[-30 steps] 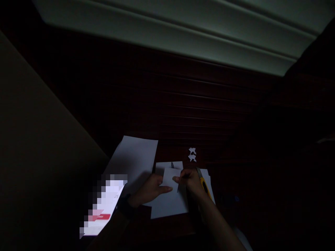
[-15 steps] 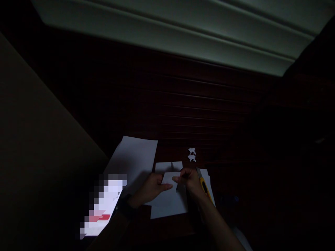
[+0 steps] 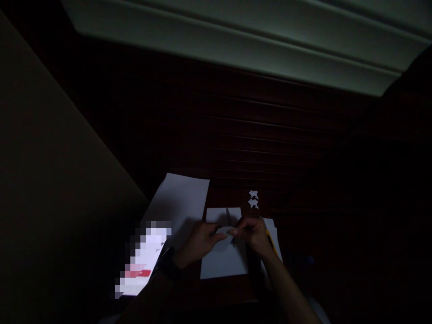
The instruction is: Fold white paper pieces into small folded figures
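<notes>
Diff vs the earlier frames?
The small rectangular white paper pinched by the left hand and right hand has tipped from nearly face-on to almost edge-on, uncovering more of the slim dark pen-like object below it. The camera moved too: everything sits slightly farther right in the picture. Nothing was grasped or released. Unchanged: both pinches, and the two small folded white paper shapes beyond the hands.

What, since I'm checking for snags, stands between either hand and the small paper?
Nothing visible: the left hand and right hand both pinch the small paper. The pen lies on the sheet, partly hidden behind it, and the yellow tool is beside the right wrist; neither comes between.
</notes>
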Motion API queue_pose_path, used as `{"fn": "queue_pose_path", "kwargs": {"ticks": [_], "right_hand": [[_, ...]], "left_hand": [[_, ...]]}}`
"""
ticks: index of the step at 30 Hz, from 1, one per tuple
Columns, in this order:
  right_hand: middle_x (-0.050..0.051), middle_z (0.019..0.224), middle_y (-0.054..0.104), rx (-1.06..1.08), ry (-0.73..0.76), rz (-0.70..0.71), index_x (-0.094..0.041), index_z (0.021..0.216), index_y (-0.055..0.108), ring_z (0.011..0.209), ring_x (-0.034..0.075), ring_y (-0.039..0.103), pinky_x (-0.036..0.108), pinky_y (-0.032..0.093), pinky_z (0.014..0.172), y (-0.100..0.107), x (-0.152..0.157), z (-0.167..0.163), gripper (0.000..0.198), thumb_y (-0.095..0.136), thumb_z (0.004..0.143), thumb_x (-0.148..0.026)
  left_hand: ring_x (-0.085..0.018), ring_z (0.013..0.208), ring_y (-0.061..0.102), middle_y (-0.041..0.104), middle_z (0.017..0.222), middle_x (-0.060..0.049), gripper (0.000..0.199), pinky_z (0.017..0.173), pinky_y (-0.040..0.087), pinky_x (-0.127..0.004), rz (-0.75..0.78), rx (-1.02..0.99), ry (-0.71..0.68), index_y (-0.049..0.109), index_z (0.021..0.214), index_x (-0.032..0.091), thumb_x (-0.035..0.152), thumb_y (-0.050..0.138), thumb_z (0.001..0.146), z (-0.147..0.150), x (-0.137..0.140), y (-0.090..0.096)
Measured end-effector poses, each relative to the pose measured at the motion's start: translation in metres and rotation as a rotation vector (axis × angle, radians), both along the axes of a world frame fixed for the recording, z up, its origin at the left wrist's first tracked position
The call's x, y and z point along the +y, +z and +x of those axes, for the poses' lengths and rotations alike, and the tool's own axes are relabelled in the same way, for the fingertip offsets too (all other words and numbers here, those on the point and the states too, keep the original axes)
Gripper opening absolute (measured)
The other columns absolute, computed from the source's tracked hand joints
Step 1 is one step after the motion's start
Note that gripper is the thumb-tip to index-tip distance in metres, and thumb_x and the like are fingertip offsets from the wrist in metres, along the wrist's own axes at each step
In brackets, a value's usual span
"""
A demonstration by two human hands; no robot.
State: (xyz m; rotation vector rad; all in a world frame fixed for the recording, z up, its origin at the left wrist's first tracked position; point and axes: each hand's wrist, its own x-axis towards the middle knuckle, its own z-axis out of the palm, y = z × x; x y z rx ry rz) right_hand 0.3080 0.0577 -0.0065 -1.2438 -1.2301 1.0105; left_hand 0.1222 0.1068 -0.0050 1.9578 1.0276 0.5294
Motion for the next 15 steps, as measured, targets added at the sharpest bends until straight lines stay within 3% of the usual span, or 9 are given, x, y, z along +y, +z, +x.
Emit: {"fn": "queue_pose_path", "kwargs": {"ticks": [4, 8, 11, 15], "right_hand": [[-0.002, 0.057, 0.056, 0.021, -0.019, 0.013, -0.017, 0.053, 0.059, 0.053, 0.012, 0.05, 0.023, 0.039, 0.052, 0.0, 0.0, -0.001, 0.022, 0.071, 0.067, -0.029], [-0.003, 0.051, 0.052, 0.015, -0.06, 0.033, -0.017, 0.052, 0.059, 0.05, 0.011, 0.049, 0.022, 0.037, 0.05, 0.003, 0.001, -0.001, 0.027, 0.065, 0.074, -0.032], [0.001, 0.065, 0.063, -0.007, -0.065, 0.063, -0.018, 0.068, 0.068, 0.063, 0.016, 0.057, 0.025, 0.042, 0.059, 0.009, 0.002, 0.001, 0.018, 0.065, 0.073, -0.035], [0.006, 0.081, 0.067, 0.018, -0.089, 0.078, -0.018, 0.086, 0.069, 0.078, 0.02, 0.06, 0.029, 0.044, 0.069, 0.012, 0.002, 0.001, 0.029, 0.053, 0.081, -0.042]], "left_hand": [[-0.008, 0.045, 0.034, 0.041, 0.046, 0.004, 0.038, 0.042, 0.019, -0.021, -0.018, 0.07, 0.056, 0.051, 0.048, 0.014, 0.045, 0.061, 0.069, -0.001, 0.0, -0.001], [-0.007, 0.045, 0.033, 0.04, 0.047, 0.005, 0.037, 0.042, 0.019, -0.02, -0.085, 0.038, 0.007, 0.051, 0.049, 0.014, 0.043, 0.06, 0.069, -0.001, 0.0, 0.003], [-0.008, 0.046, 0.036, 0.044, 0.049, 0.004, 0.031, 0.043, 0.023, -0.02, -0.129, 0.006, -0.056, 0.056, 0.054, 0.013, 0.039, 0.06, 0.07, -0.001, 0.0, 0.01], [-0.008, 0.048, 0.04, 0.049, 0.054, 0.003, 0.026, 0.045, 0.028, -0.019, -0.216, -0.087, -0.12, 0.059, 0.06, 0.013, 0.035, 0.058, 0.073, -0.001, 0.001, 0.016]]}}
